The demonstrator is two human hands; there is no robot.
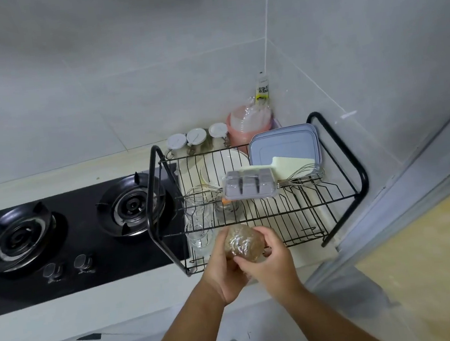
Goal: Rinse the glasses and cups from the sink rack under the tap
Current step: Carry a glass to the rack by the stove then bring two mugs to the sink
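Now left hand (pixel 225 278) and right hand (pixel 269 263) grip a rounded, glinting glass (pixel 244 242).

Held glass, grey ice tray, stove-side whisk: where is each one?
held glass (pixel 243 241), head view, its textured side.
grey ice tray (pixel 249 185), head view, middle compartment.
stove-side whisk (pixel 203 193), head view, wire loops.

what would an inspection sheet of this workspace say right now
surface: white counter, black wire rack standing on it
job's things: one glass held before the rack; clear glasses in its lower left
clutter: ice tray, whisks, plates, lidded boxes on the rack; jars behind
grippers: left hand and right hand both grip the glass
cables: nothing seen
surroundings: gas hob left of rack, tiled wall behind, no tap in view
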